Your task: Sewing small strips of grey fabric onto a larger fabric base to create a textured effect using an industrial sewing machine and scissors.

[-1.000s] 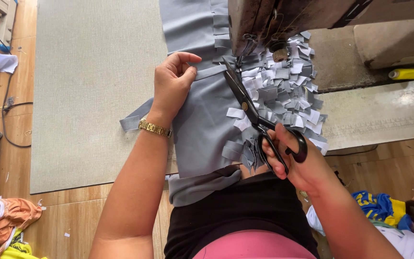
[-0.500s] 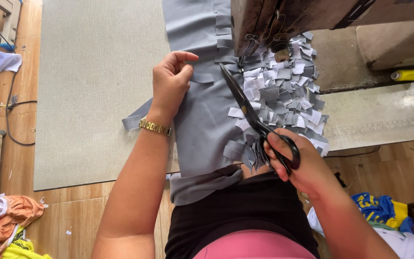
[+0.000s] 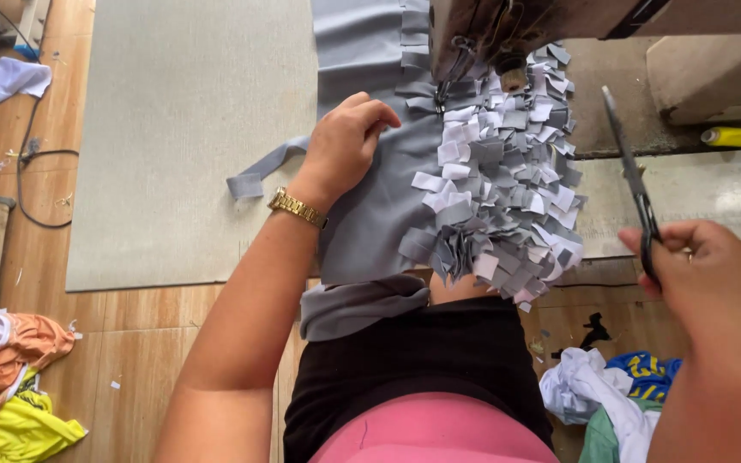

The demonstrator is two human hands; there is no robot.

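Grey fabric (image 3: 370, 214) with sewn grey and white strips lies on the desk (image 3: 173, 129), pressed by the left hand (image 3: 345, 146) with curled fingers. The right hand (image 3: 696, 266) grips closed scissors (image 3: 632, 180), well apart from the fabric.

A yellow bottle (image 3: 737, 135) with a white cap is seen lying on its side at the right, by the machine base. No labels, signs or screens are shown.

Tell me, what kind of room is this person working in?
Probably a sewing workshop. A sewing machine stands over grey fabric covered in sewn-on cloth strips, the right hand holds scissors, and cloth scraps lie on the floor.
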